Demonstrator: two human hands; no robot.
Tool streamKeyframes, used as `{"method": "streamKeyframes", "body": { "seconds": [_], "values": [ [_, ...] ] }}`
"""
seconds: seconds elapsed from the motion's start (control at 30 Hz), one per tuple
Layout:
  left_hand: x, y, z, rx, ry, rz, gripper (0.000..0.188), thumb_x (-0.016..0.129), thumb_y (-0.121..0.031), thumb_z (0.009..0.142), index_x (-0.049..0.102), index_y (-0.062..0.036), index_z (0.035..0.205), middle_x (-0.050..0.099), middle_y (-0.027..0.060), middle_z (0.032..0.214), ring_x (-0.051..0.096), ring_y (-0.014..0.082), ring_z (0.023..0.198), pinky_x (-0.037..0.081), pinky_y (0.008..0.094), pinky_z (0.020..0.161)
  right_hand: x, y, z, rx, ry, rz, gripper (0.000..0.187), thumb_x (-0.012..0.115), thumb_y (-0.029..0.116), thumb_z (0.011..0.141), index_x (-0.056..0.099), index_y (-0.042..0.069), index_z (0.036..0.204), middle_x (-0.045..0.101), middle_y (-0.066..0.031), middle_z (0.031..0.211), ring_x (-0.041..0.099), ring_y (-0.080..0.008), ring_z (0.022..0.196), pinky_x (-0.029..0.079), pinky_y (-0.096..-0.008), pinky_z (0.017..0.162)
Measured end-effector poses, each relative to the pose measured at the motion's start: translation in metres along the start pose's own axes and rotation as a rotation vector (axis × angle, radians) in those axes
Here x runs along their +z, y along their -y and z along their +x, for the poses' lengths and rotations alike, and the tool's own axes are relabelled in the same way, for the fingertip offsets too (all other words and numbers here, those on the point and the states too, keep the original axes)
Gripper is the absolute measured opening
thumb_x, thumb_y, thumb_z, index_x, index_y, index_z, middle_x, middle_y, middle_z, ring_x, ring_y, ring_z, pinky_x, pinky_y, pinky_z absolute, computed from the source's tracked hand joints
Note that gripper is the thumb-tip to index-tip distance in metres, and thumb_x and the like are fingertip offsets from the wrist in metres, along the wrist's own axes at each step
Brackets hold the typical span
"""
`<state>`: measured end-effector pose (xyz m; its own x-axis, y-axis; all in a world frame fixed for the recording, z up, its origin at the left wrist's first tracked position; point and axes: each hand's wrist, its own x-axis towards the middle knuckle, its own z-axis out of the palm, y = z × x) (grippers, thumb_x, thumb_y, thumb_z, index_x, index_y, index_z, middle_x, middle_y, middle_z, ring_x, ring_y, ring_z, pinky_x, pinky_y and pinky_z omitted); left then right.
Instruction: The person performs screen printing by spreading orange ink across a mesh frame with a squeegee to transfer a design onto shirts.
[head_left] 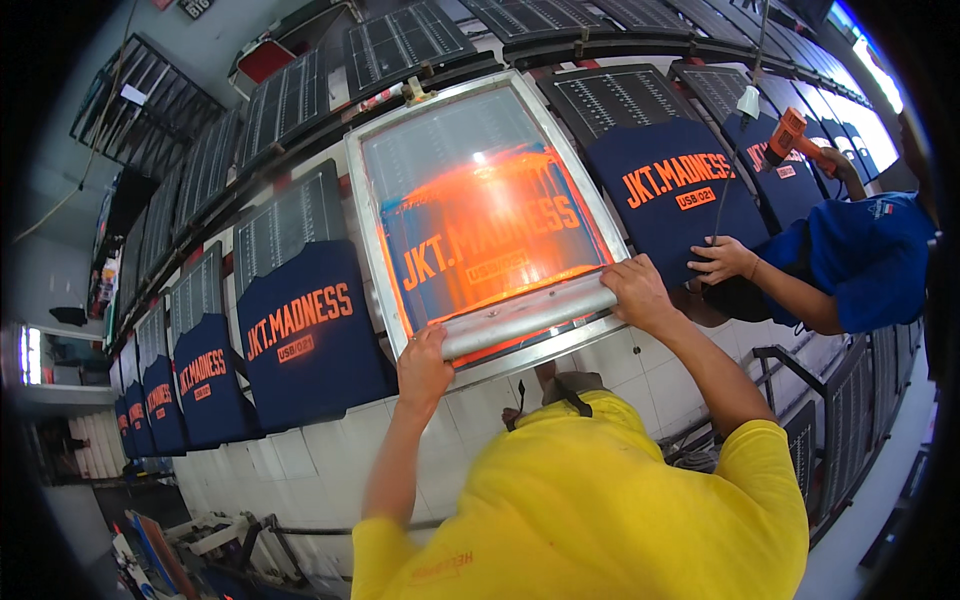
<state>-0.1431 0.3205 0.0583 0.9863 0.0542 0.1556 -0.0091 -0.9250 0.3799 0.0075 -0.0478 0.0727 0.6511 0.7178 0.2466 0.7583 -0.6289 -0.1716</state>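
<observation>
A silver-framed printing screen [366, 215] lies over a navy shirt on a platen, and orange ink [475, 185] is smeared over its mesh. Across the near end of the screen runs a long metal-handled squeegee [530, 318]. My left hand [425, 368] grips the squeegee's left end, fingers curled over the handle. At the other end, my right hand [638, 293] is closed on it in the same way. The orange lettering beneath shows through the mesh. The squeegee's blade edge is hidden under the handle.
Navy shirts with orange print [310, 330] lie on platens to the left, and another printed shirt [665, 190] lies to the right. Close on my right, a co-worker in a blue shirt [870, 260] holds an orange heat gun [787, 135]. A light bulb [748, 102] hangs there.
</observation>
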Motion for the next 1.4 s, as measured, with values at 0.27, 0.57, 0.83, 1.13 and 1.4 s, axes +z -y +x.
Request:
{"method": "streamKeyframes", "body": {
  "seconds": [0.27, 0.57, 0.83, 1.13, 1.4],
  "values": [
    [0.003, -0.012, -0.023, 0.064, -0.035, -0.014, 0.04, 0.065, 0.009, 0.067, 0.066, -0.0009, 0.105, 0.066, 0.0104, 0.113, 0.066, 0.0294, 0.106, 0.057, 0.0375, 0.086, -0.001, 0.006, -0.027, -0.013, -0.041, 0.026, 0.032, 0.072, 0.003, 0.057, 0.063, 0.004, 0.087, 0.065, -0.0097, 0.097, 0.063, -0.0258, 0.091, 0.043, -0.0388, 0.079],
    [0.008, 0.016, 0.048, 0.111, -0.069, 0.052, 0.037, 0.064, 0.008, 0.066, 0.066, -0.0014, 0.102, 0.068, 0.0112, 0.113, 0.068, 0.0283, 0.102, 0.057, 0.0371, 0.085, 0.023, -0.043, 0.045, -0.059, -0.044, -0.02, 0.028, 0.069, 0.003, 0.059, 0.062, 0.003, 0.085, 0.063, -0.0084, 0.086, 0.06, -0.025, 0.082, 0.043, -0.0389, 0.076],
    [0.007, 0.051, 0.153, 0.033, -0.045, 0.083, 0.037, 0.067, 0.006, 0.066, 0.065, -0.0012, 0.102, 0.07, 0.0147, 0.103, 0.068, 0.0332, 0.095, 0.056, 0.0424, 0.081, 0.029, -0.105, 0.174, -0.051, 0.125, -0.08, 0.022, 0.077, 0.01, 0.063, 0.066, 0.008, 0.082, 0.066, -0.0074, 0.08, 0.065, -0.0262, 0.083, 0.046, -0.0391, 0.081],
    [-0.019, 0.06, 0.204, -0.151, 0.062, 0.091, 0.024, 0.06, 0.002, 0.075, 0.071, -0.002, 0.095, 0.07, 0.0216, 0.097, 0.068, 0.0409, 0.089, 0.054, 0.0487, 0.08, 0.015, -0.126, 0.257, -0.071, 0.245, -0.183, 0.02, 0.076, 0.019, 0.069, 0.07, 0.01, 0.085, 0.071, -0.0099, 0.084, 0.068, -0.0277, 0.087, 0.047, -0.0397, 0.084],
    [-0.042, 0.04, 0.099, -0.057, -0.094, 0.028, 0.03, 0.062, 0.004, 0.072, 0.067, -0.0022, 0.1, 0.07, 0.0174, 0.098, 0.067, 0.0398, 0.088, 0.054, 0.048, 0.079, -0.01, -0.065, 0.165, -0.131, 0.081, -0.075, 0.029, 0.08, 0.008, 0.056, 0.063, 0.012, 0.08, 0.065, -0.0055, 0.078, 0.064, -0.0276, 0.078, 0.043, -0.0413, 0.074]
  ]
}}
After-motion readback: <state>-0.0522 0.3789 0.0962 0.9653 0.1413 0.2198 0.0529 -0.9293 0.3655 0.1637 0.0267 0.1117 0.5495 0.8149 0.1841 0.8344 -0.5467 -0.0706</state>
